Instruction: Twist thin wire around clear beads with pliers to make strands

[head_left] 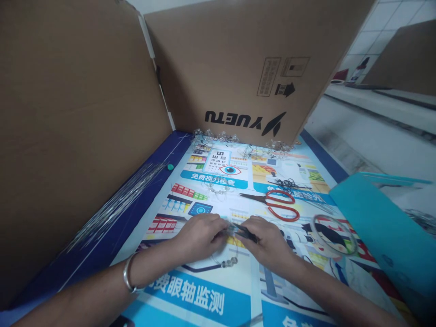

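Observation:
My left hand [202, 234] is closed, its fingertips pinching a thin wire strung with clear beads [230, 262]. The wire loops below my fingers, with several beads gathered at its bottom. In my closed right hand [269, 238] is a small dark tool [247, 232] that looks like pliers, its tips meeting the clear piece at my left fingertips. Exactly what the tips grip is too small to make out. Red-handled scissors [277, 202] lie just beyond my right hand. Another clear beaded piece [218, 186] rests beyond my left hand.
Cardboard walls [75, 91] rise at left and back. Loose straight wires [119, 200] lie along the left side. Clear beaded pieces [221, 136] line the back wall. Black wire pieces [288, 184] sit behind the scissors. At right are a clear ring-shaped coil [334, 236] and a turquoise box [368, 218].

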Available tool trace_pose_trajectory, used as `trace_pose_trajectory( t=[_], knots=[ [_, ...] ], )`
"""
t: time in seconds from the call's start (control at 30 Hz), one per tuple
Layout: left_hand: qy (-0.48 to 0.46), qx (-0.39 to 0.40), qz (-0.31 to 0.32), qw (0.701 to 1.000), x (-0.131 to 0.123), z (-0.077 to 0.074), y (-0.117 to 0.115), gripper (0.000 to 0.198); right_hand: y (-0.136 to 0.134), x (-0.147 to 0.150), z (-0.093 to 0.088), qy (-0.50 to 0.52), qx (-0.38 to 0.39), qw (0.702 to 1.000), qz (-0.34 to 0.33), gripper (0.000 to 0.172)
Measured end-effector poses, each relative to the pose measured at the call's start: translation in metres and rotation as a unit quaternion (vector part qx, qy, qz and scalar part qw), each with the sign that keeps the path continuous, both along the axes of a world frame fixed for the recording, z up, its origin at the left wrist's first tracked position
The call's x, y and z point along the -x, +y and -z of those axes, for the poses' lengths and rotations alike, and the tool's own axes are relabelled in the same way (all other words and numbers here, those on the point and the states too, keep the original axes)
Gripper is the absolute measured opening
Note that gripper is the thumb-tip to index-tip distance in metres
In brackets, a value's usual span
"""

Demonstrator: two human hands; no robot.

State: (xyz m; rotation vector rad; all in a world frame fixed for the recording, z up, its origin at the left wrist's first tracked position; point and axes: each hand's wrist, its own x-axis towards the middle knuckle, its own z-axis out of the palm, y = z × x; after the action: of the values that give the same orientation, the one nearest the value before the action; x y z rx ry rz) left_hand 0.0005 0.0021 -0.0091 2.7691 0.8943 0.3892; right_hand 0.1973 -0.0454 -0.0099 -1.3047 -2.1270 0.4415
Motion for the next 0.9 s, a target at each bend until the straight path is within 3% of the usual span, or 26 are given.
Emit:
trace_pose_trajectory(
  t=[0.23,0.53,0.9],
  knots=[
    [-0.011,0.012,0.012,1.000,0.000,0.000,0.001,0.012,0.002,-0.002,0.004,-0.004,-0.035,0.999,0.026,0.021],
    [-0.051,0.030,0.028,0.998,0.000,0.001,0.002,0.013,0.001,-0.003,0.008,-0.019,-0.069,0.997,-0.011,0.009],
    [-0.067,0.046,0.025,0.996,0.000,-0.009,0.000,0.011,-0.002,0.002,0.000,0.038,-0.058,0.997,-0.013,0.020]
  ],
)
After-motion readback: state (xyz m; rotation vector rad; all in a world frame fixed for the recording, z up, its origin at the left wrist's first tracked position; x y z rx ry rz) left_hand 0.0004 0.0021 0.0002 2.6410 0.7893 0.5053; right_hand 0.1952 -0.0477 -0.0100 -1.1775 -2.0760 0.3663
